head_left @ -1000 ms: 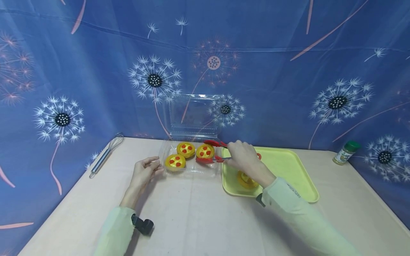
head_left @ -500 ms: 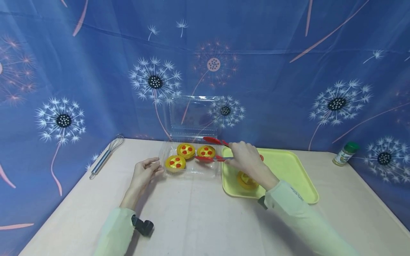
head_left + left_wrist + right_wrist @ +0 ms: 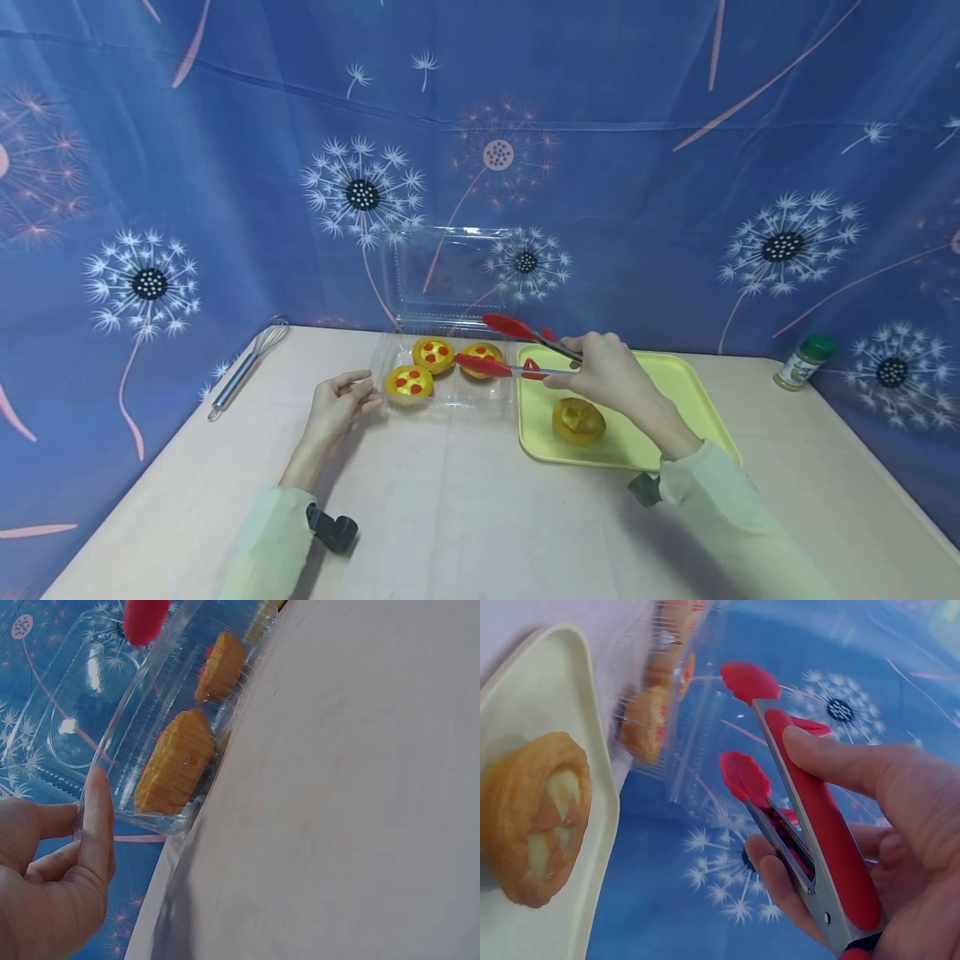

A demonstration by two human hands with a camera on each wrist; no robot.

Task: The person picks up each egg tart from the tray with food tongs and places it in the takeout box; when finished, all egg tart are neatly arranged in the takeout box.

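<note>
At far left we've got the whisk [image 3: 247, 368] on the bench [image 3: 450, 508], at ten o'clock from the left hand [image 3: 339, 404], whose grip is drawn in, pinching the rim of the clear container [image 3: 468, 404]. Its lid [image 3: 450, 275] stands raised at twelve, and inside we count three red-topped tarts [image 3: 408, 382] — at nine, ten and two o'clock. Above the last hang the heads of the red-tipped tongs [image 3: 517, 370], spread apart. Next we spot the yellow tray [image 3: 686, 383], at three o'clock from the container, a browner tart [image 3: 578, 421] at its nine. Over it, the right hand [image 3: 611, 371] has its grip part-closed round the tongs — thumb on one arm, fingers on the other. Farthest right, we see the green-lidded jar [image 3: 804, 363], past two o'clock from the tray.
</note>
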